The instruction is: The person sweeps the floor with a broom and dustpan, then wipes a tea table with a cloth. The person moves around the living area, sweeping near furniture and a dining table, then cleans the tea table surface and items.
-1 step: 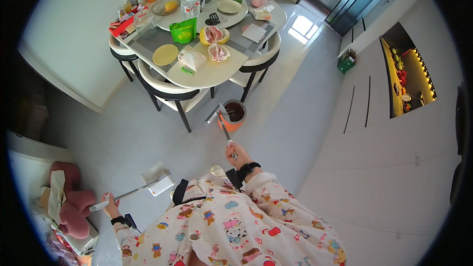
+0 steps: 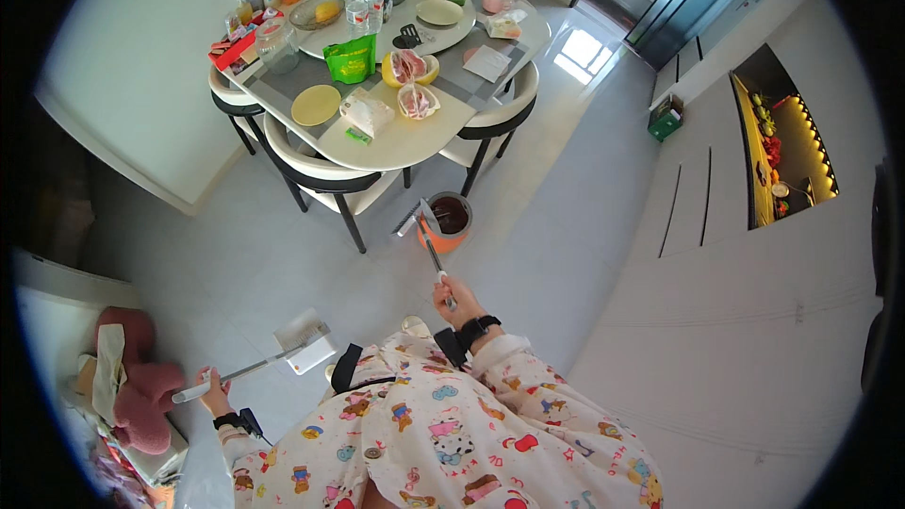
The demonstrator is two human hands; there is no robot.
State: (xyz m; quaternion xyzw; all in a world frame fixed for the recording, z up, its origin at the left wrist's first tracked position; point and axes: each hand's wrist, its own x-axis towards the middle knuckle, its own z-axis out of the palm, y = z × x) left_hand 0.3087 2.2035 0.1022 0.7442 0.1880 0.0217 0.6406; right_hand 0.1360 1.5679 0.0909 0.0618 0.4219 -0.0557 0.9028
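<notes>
My right hand (image 2: 458, 298) is closed on the handle of a long-handled broom (image 2: 436, 254), whose grey head lies at the rim of an orange bucket (image 2: 443, 241) with a dark inside, on the floor. My left hand (image 2: 215, 390) grips the pale handle of a long-handled dustpan (image 2: 306, 344); its white pan is low over or on the floor, left of my feet. I cannot tell whether the broom head touches the bucket.
A dining table (image 2: 396, 146) with fruit, bottles and plates has chairs (image 2: 344, 184) around it. Pink fuzzy slippers or cushions (image 2: 141, 396) lie at the left. White cabinets (image 2: 688, 283) line the right, and a green box (image 2: 666, 121) stands farther back.
</notes>
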